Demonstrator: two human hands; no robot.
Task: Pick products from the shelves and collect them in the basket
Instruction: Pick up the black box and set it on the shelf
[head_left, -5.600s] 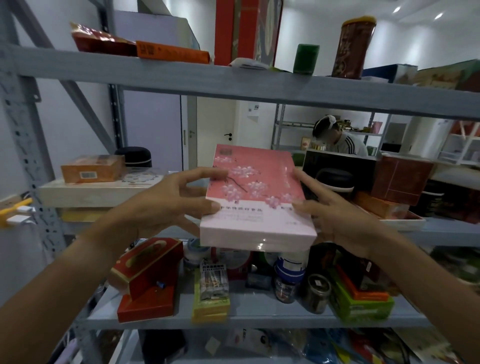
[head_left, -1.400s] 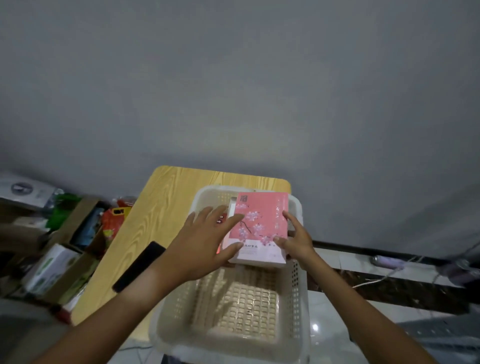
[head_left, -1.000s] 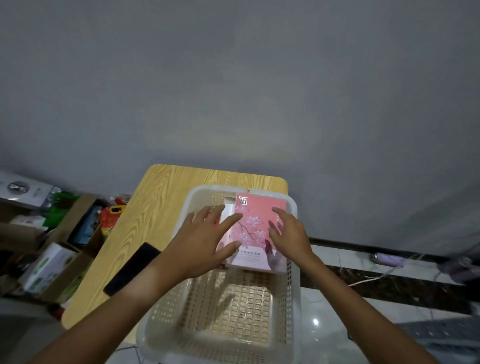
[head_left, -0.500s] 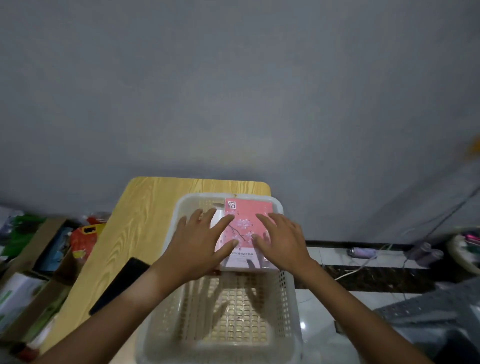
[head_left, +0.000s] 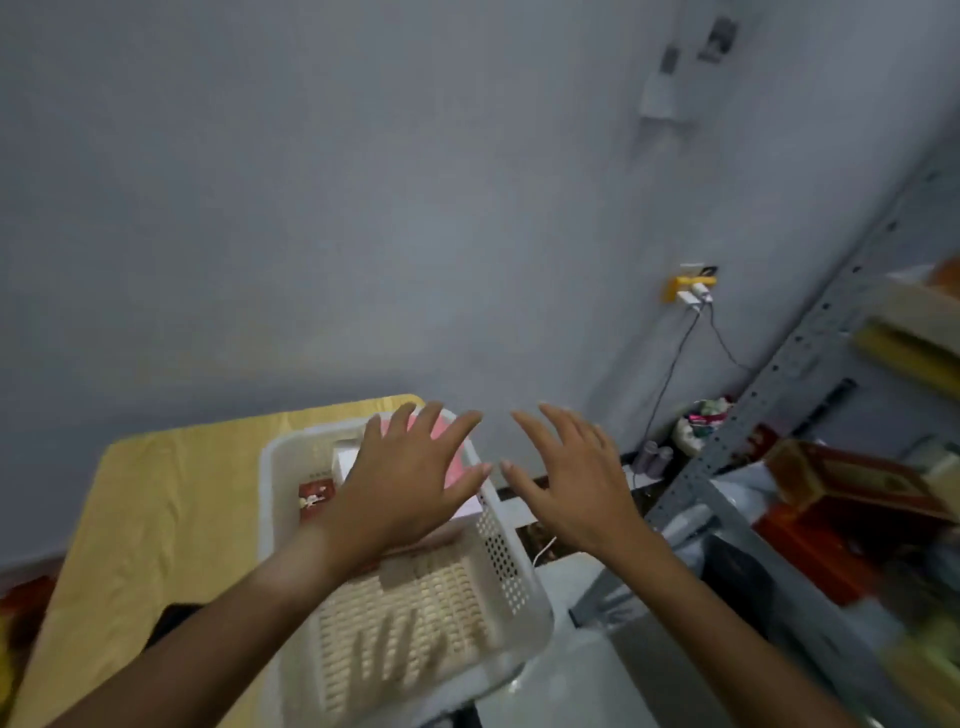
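Both hands (head_left: 410, 483) (head_left: 571, 483) hover spread, palms down, above the basket (head_left: 498, 551).

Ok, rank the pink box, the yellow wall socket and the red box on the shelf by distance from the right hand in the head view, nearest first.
1. pink box, just left of the right hand, in the basket.
2. red box, right, on the shelf.
3. yellow wall socket, up on the wall.

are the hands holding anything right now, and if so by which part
Nothing is held. The left hand is spread open above the pink box in the basket; the right hand is open beside the basket.
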